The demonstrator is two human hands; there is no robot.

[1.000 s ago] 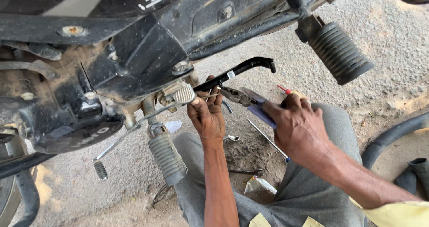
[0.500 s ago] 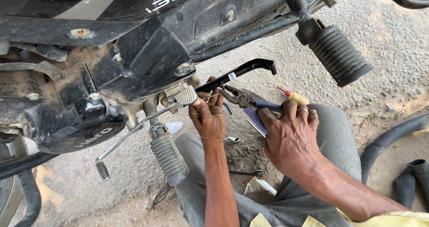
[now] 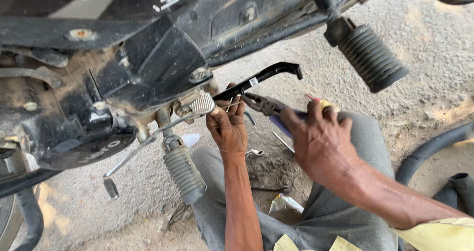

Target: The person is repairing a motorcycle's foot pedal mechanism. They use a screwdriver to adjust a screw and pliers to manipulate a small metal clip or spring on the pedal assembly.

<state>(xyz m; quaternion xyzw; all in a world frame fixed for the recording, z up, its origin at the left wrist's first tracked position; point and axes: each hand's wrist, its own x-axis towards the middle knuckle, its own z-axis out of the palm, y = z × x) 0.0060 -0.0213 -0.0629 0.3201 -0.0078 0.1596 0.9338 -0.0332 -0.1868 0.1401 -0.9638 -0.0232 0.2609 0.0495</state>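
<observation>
Here, right hand grips pliers (blue-handled) beside left hand.

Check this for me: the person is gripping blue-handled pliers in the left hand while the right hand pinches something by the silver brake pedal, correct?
Not quite: the hands are swapped. In the head view the right hand grips the blue-handled pliers, and the left hand pinches something too small to make out by the silver brake pedal under the motorcycle.
</observation>
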